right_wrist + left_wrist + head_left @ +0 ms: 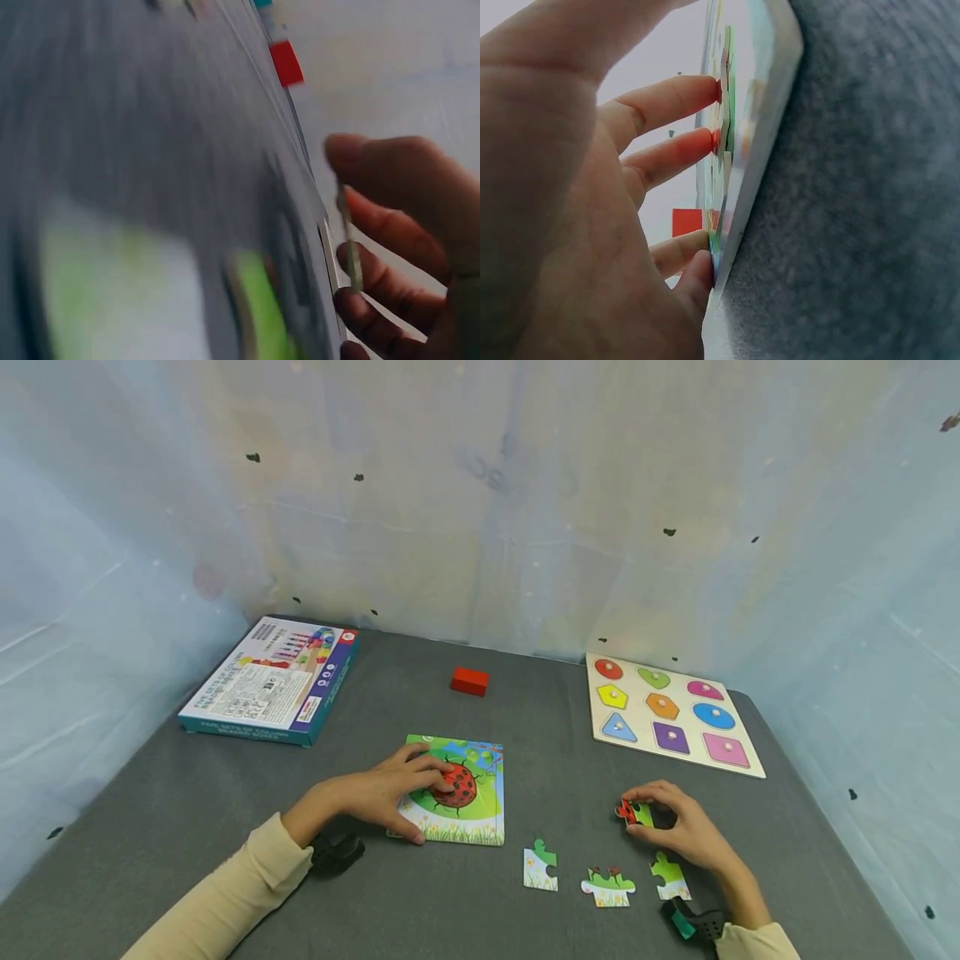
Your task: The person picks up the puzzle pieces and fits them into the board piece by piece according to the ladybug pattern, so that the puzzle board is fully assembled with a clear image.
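My left hand (386, 792) lies spread over the left part of a ladybug jigsaw puzzle (483, 806), with its fingertips touching the picture and the thumb at the near left edge. In the left wrist view the puzzle board (754, 142) shows edge-on, and some pieces stand slightly raised under the fingers. My right hand (686, 828) pinches a red and green puzzle piece (641, 814) between thumb and fingers; the right wrist view shows this piece from its thin edge. Three loose pieces lie nearby: a left one (540, 868), a middle one (609, 889) and a right one (671, 878).
A red block (469, 681) lies behind the puzzle. At the back left is a flat toy box (262, 685); at the back right, a wooden shape board (633, 706) with knobbed pieces. Plastic sheeting (480, 510) encloses the back and sides of the grey table (420, 910).
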Demonstrator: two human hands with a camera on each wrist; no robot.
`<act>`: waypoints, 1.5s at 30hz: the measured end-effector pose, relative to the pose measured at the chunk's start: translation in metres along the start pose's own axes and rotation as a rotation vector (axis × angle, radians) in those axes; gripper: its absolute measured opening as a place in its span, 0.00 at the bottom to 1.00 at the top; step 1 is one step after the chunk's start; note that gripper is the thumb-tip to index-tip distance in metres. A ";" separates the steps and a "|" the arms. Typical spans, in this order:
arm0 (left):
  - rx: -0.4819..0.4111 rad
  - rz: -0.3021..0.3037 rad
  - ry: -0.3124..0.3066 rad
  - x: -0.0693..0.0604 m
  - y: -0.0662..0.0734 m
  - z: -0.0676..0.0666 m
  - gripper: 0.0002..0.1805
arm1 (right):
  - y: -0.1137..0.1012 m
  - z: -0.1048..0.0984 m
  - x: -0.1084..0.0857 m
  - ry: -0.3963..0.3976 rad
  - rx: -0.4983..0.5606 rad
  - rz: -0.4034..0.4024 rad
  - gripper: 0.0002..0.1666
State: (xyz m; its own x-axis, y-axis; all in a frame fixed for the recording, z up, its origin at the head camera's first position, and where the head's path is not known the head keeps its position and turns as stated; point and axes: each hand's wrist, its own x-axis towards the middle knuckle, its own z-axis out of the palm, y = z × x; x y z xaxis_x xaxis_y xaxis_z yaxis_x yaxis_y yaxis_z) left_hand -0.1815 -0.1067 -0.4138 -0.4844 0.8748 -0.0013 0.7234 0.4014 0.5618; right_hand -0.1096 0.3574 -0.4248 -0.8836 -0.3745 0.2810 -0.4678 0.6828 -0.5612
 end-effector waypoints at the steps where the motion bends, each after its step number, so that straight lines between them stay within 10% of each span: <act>1: 0.006 0.001 0.004 0.000 0.000 0.000 0.33 | -0.002 0.003 0.003 0.009 0.003 -0.005 0.24; 26: 0.202 0.093 0.089 0.006 0.007 0.004 0.33 | -0.091 0.080 0.104 -0.019 0.000 -0.221 0.22; 45: 0.218 0.153 0.113 0.009 0.007 0.004 0.27 | -0.112 0.120 0.122 -0.103 -0.118 -0.234 0.22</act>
State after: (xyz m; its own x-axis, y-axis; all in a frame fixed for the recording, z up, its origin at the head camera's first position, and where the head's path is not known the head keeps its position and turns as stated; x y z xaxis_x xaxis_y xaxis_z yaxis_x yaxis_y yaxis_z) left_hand -0.1791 -0.0956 -0.4132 -0.4046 0.8987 0.1692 0.8749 0.3266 0.3574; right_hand -0.1625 0.1595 -0.4211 -0.7473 -0.5885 0.3084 -0.6635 0.6359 -0.3942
